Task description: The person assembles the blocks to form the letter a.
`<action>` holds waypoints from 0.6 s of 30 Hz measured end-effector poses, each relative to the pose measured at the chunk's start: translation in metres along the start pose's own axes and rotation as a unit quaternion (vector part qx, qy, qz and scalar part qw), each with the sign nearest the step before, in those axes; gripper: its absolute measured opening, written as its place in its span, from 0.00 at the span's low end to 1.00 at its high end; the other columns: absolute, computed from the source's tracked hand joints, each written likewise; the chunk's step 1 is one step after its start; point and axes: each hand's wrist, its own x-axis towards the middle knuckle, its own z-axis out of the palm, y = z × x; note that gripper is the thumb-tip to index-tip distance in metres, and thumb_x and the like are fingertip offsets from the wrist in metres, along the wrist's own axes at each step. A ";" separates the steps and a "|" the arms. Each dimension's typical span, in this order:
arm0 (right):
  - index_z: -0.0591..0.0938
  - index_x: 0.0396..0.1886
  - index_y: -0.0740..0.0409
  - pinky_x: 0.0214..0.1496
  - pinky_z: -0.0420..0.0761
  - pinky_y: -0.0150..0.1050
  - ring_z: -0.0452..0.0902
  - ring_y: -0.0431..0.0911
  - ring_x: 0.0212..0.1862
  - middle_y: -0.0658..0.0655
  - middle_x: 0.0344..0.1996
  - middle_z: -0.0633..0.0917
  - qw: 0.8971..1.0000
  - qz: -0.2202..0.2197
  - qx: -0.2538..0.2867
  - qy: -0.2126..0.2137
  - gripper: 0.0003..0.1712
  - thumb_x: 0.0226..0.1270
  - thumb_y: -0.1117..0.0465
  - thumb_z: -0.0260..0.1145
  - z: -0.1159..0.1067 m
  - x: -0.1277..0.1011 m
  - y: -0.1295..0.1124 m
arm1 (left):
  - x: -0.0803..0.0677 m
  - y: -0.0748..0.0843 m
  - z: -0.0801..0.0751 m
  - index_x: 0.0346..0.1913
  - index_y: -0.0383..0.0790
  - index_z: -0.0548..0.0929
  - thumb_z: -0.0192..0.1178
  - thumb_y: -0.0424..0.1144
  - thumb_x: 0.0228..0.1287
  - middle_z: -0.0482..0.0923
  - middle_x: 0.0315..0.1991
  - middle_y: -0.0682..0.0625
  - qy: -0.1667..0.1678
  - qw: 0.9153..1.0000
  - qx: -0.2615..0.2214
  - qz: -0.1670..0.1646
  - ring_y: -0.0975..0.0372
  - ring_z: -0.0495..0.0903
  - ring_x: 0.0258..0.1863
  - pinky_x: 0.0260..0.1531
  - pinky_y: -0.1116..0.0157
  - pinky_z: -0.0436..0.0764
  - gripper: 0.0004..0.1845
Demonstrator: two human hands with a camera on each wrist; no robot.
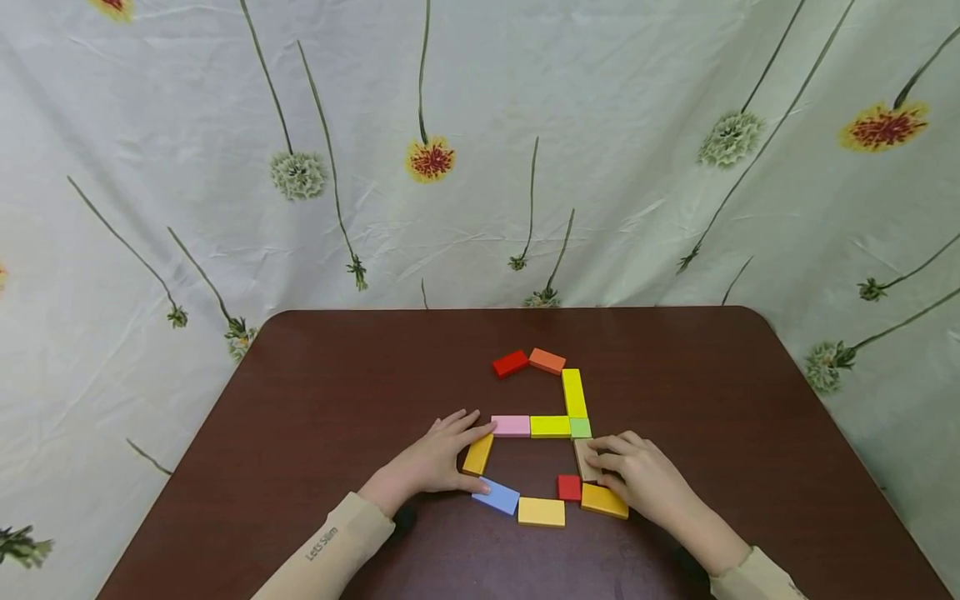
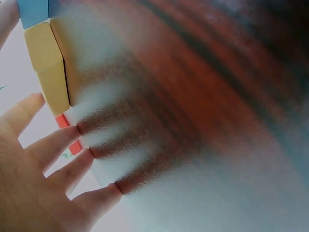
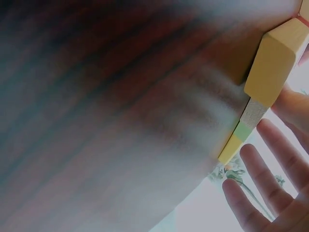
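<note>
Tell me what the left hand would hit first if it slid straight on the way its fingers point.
Probably the pink block. The left hand lies flat on the table, fingers pointing right and slightly away; the fingertips look to be at the pink block's left end already, beside the orange-yellow block. Contact is hard to confirm.

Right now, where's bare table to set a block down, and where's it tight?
Free: the table left of the left hand, the strip behind the red block and orange block, and right of the right hand. A small gap lies inside the block ring. Crowded: front centre, both hands on the blocks.
</note>
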 end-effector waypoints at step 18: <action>0.86 0.44 0.52 0.44 0.78 0.44 0.76 0.45 0.44 0.50 0.48 0.83 1.000 0.011 0.005 0.001 0.18 0.49 0.60 0.74 0.001 -0.001 0.000 | 0.000 0.000 0.000 0.71 0.52 0.60 0.66 0.64 0.46 0.53 0.72 0.42 -0.002 1.000 0.002 0.001 0.44 0.48 0.71 0.65 0.39 0.49 0.49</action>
